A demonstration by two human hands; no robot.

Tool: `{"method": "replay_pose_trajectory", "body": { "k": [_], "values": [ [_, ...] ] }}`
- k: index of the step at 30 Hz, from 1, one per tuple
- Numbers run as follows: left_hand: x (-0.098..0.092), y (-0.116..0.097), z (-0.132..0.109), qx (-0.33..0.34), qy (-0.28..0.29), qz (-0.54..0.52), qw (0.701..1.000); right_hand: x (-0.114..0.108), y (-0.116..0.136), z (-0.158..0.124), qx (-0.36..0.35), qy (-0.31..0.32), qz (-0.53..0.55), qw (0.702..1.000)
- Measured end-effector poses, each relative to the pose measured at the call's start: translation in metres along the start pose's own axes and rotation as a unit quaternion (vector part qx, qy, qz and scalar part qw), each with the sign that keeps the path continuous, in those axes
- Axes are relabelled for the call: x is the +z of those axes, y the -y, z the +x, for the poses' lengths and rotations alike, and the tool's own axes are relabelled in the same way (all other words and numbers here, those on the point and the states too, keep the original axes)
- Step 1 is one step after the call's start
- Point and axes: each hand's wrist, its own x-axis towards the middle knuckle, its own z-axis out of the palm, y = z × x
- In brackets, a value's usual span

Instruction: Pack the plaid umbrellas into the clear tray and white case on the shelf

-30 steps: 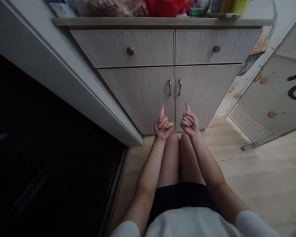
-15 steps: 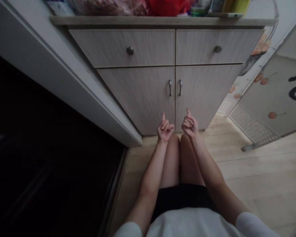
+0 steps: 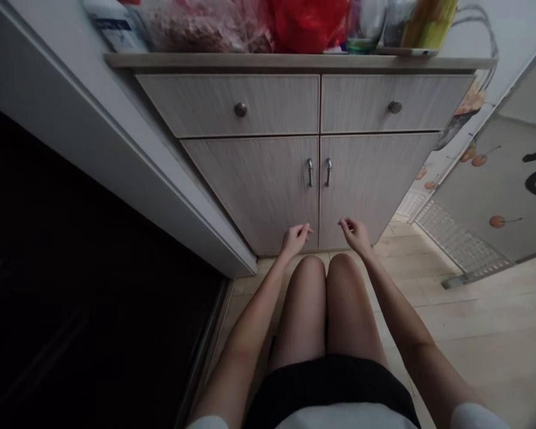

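Observation:
My left hand (image 3: 296,239) is in front of the lower left cabinet door (image 3: 254,185), its fingers curled together. Opposite it, my right hand (image 3: 355,233) hovers before the right cabinet door (image 3: 370,179) with thumb and fingers drawn together. No object shows in either hand, and the two are apart from each other. Above them are two metal door handles, a left one (image 3: 310,173) and a right one (image 3: 329,173), which neither hand touches. My knees (image 3: 326,268) lie between my forearms.
Two drawers with round knobs, left (image 3: 240,109) and right (image 3: 395,107), sit above the doors. On the cabinet top (image 3: 295,61) stand a plastic bag (image 3: 205,27), a red bag (image 3: 310,24) and a glass (image 3: 366,30). A cherry-patterned panel (image 3: 482,190) stands at right, a dark doorway (image 3: 71,268) at left.
Both index fingers, pointing forward before, have folded in, and the hands have turned inward and moved slightly apart. The view has tilted up, showing more of the cabinet top.

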Motion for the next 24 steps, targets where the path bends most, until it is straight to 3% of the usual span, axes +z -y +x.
{"method": "replay_pose_trajectory", "body": {
  "k": [2, 6, 10, 17, 24],
  "values": [
    [-0.003, -0.009, 0.031, 0.047, -0.042, 0.054, 0.997, 0.002, 0.002, 0.024, -0.064, -0.048, -0.064, 0.995],
    [0.002, -0.038, 0.091, 0.116, -0.111, 0.129, 0.979, 0.019, 0.012, 0.076, -0.154, -0.040, -0.105, 0.982],
    [0.014, -0.055, 0.129, 0.103, -0.110, 0.184, 0.971, 0.041, 0.012, 0.119, -0.177, -0.024, -0.133, 0.975],
    [0.017, -0.046, 0.149, 0.072, -0.109, 0.287, 0.949, 0.061, 0.002, 0.158, -0.100, -0.001, -0.164, 0.981],
    [0.020, -0.043, 0.154, 0.056, -0.109, 0.258, 0.958, 0.065, -0.006, 0.166, -0.092, -0.007, -0.146, 0.985]
  ]
}}
